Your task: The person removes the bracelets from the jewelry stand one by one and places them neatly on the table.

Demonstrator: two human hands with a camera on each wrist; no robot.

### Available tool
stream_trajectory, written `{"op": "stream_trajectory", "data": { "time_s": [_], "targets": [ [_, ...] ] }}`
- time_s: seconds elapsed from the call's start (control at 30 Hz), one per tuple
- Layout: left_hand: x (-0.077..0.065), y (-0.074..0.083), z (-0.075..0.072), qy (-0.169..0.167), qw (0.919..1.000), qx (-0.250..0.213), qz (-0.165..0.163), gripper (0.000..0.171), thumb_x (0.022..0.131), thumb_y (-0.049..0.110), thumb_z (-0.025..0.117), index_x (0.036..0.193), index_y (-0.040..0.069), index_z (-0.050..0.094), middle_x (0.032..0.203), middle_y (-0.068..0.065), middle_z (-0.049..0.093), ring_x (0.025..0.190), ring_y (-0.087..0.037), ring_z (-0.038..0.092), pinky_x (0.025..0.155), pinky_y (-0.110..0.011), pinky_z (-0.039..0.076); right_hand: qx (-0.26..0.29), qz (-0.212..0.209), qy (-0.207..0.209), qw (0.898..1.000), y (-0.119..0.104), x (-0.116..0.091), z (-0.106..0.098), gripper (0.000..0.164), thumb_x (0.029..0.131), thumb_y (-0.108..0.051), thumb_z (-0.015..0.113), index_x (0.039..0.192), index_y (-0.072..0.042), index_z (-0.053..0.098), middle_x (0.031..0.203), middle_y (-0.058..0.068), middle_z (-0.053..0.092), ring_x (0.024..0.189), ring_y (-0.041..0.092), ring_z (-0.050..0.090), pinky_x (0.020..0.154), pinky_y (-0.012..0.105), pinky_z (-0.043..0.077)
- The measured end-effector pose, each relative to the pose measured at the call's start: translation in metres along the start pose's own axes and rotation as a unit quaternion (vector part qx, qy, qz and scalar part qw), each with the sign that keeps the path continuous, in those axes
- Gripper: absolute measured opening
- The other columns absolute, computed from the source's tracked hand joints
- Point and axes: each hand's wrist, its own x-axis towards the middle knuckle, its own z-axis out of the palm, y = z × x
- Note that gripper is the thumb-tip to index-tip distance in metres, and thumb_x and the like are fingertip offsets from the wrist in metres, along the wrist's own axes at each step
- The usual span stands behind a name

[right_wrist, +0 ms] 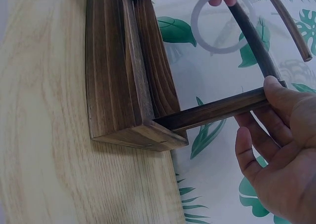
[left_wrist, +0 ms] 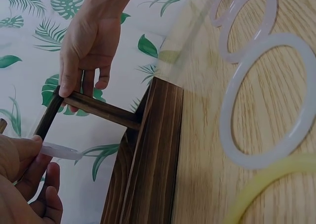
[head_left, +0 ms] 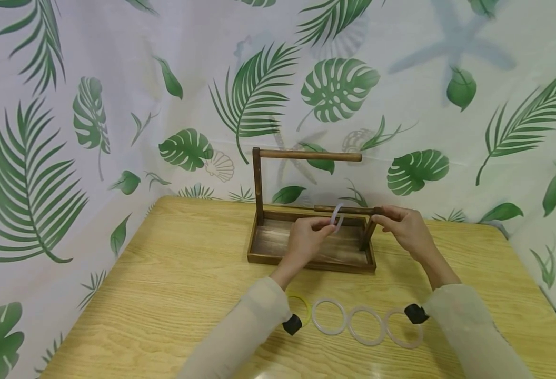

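My left hand (head_left: pixel 306 239) pinches a pale translucent bangle (head_left: pixel 336 217) between thumb and fingers. The bangle stands upright at the lower bar (head_left: pixel 354 210) of a dark wooden rack (head_left: pixel 311 265); whether the bar runs through it I cannot tell for sure. In the right wrist view the bangle (right_wrist: pixel 197 34) overlaps the bar near its free end. With thumb and fingertips, my right hand (head_left: pixel 408 231) grips the corner where this bar meets the short right post (right_wrist: pixel 212 110).
A taller left post (head_left: pixel 258 184) carries an upper bar (head_left: pixel 311 155) above the tray base. In front, on the wooden table (head_left: pixel 178 273), lie a yellow bangle (head_left: pixel 308 310), a white bangle (left_wrist: pixel 232 120) and more pale bangles (head_left: pixel 367 343) in a row. Leaf-printed cloth (head_left: pixel 259 31) hangs behind.
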Motion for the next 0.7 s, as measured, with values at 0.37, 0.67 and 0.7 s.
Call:
{"op": "stream_trajectory", "data": {
  "time_s": [0.37, 0.67, 0.7],
  "targets": [
    [-0.003, -0.004, -0.015, -0.002, 1.0, -0.002, -0.008, 0.021, 0.096, 0.019, 0.076, 0.112, 0.007, 0.081, 0.098, -0.003, 0.079, 0.087, -0.011, 0.072, 0.073, -0.025, 0.056, 0.004, -0.002, 0.001, 1.0, -0.001, -0.001, 0.0, 0.062, 0.104, -0.038, 0.064, 0.148, 0.004, 0.052, 0.146, 0.026, 0.055, 0.087, -0.001, 0.063, 0.077, 0.016, 0.051],
    [-0.005, -0.007, -0.024, 0.005, 1.0, 0.003, -0.002, 0.021, 0.096, 0.018, 0.076, 0.113, 0.006, 0.081, 0.099, -0.006, 0.079, 0.09, -0.018, 0.073, 0.076, -0.028, 0.057, 0.002, 0.001, 0.001, 1.0, -0.001, -0.001, 0.0, 0.064, 0.104, -0.039, 0.064, 0.149, 0.004, 0.051, 0.147, 0.026, 0.054, 0.088, -0.002, 0.062, 0.077, 0.017, 0.051],
    [-0.005, -0.007, -0.024, 0.005, 1.0, 0.004, -0.002, 0.021, 0.096, 0.018, 0.076, 0.113, 0.006, 0.08, 0.1, -0.006, 0.079, 0.09, -0.018, 0.073, 0.076, -0.029, 0.057, 0.002, 0.002, 0.0, 1.0, -0.001, -0.001, 0.0, 0.064, 0.104, -0.039, 0.064, 0.149, 0.004, 0.051, 0.147, 0.026, 0.054, 0.088, -0.001, 0.062, 0.077, 0.017, 0.051]
  ]
}}
